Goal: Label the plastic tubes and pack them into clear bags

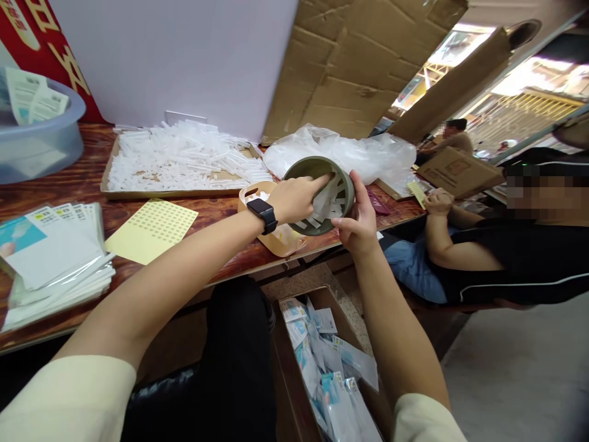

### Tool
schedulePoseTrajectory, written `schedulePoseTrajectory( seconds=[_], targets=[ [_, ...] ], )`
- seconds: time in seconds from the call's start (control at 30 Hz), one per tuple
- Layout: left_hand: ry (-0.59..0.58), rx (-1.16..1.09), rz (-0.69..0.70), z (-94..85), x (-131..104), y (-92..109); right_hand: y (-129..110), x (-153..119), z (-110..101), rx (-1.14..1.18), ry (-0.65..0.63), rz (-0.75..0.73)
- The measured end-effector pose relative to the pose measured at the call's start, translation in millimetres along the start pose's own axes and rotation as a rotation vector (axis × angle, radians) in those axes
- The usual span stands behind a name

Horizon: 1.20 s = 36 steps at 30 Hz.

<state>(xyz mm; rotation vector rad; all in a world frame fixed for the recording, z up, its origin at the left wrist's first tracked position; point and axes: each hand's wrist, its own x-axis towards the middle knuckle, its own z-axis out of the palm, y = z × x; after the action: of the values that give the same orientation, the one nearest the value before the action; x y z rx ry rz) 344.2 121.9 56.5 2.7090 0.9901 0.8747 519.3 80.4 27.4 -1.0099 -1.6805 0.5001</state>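
Observation:
A dark green round bowl (306, 166) is tilted toward me above the table's front edge, with several small white strips (327, 209) inside it. My right hand (361, 218) grips the bowl by its right side, thumb at the near rim and fingers behind. My left hand (294, 199), with a black watch on the wrist, reaches over the rim into the bowl. Its index finger is stretched out toward the inner wall; the other fingers are partly hidden. Beneath the bowl stands a yellowish basket (280, 245) with white pieces in it.
A cardboard tray (170, 193) heaped with clear plastic pieces lies behind, beside a plastic bag (340, 147). Left are a yellow sticker sheet (151, 230), packed pouches (59, 252) and a blue tub (41, 147). A box (294, 380) of pouches stands below. A co-worker (497, 245) sits right.

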Motion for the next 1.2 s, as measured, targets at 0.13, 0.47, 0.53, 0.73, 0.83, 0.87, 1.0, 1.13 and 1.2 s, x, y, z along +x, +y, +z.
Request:
schedulePoseTrajectory(
  seconds=[0.13, 0.47, 0.53, 0.73, 0.83, 0.87, 1.0, 1.13, 1.2],
  targets=[
    [-0.097, 0.113, 0.075, 5.0, -1, 6, -3, -1, 4, 0.266, 0.052, -0.044],
    [-0.128, 0.277, 0.0, 20.1, -13, -11, 3, -8, -3, 0.337, 0.097, -0.043],
    [-0.098, 0.237, -0.036, 17.3, -13, -11, 6, -8, -3, 0.34, 0.085, -0.047],
    [0.101, 0.06, -0.007, 16.2, -3, -8, 10, -9, -2, 0.359, 0.069, -0.067],
    [0.073, -0.1, 0.082, 25.2, 3, -8, 10, -9, 0, 0.36, 0.061, -0.071],
    [0.063, -0.154, 0.09, 28.7, 4, -8, 10, -9, 1, 0.356, 0.064, -0.069],
    [0.02, -0.272, 0.011, 39.2, 4, -3, 12, -8, 3, 0.309, 0.091, -0.053],
    [-0.091, -0.262, 0.022, 40.6, -1, -1, 14, -7, 3, 0.272, 0.109, -0.05],
    [-0.163, -0.191, 0.053, 39.4, -4, -3, 14, -7, 2, 0.281, 0.111, -0.06]
  ],
)
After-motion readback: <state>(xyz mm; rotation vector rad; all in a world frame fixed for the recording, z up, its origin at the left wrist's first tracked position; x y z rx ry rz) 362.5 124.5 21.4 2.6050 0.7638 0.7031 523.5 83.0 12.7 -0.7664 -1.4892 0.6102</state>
